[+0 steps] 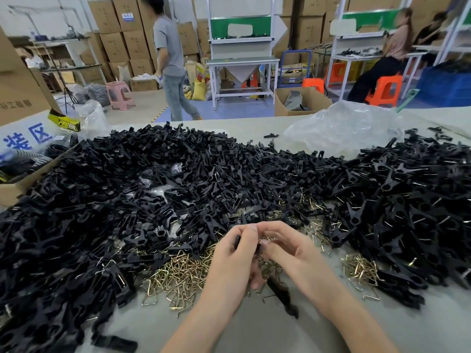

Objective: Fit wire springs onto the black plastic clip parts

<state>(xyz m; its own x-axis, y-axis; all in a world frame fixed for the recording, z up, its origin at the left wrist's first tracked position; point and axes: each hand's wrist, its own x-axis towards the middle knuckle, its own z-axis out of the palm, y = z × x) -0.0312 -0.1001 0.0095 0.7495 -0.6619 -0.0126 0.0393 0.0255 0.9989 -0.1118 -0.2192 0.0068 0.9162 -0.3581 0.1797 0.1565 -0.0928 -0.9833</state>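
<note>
Item: one black clip part (237,242), held at table centre between both hands. We record the left hand (233,253) with fingers curled round it and the right hand (284,247) meeting it fingertip to fingertip, pinching the same part from 3 o'clock. Only two dark slivers show between the fingers, so we judge its long axis to run crosswise, 9 to 3. We cannot tell whether a wire is already in the pinch. Stock: wire springs (178,275), brass-coloured, heaped just beside the left hand at 8 o'clock, and a smaller spring heap (359,268) at 4 o'clock of the right hand, a little apart. The left hand is the nearer to the main supply. Bulk: pile of black parts (153,187) from 9 through 12 o'clock, and wired clips (407,212) at 2 o'clock. One loose black piece (283,296) lies on the table (267,332) at 6 o'clock, pointing 11 to 5.
</note>
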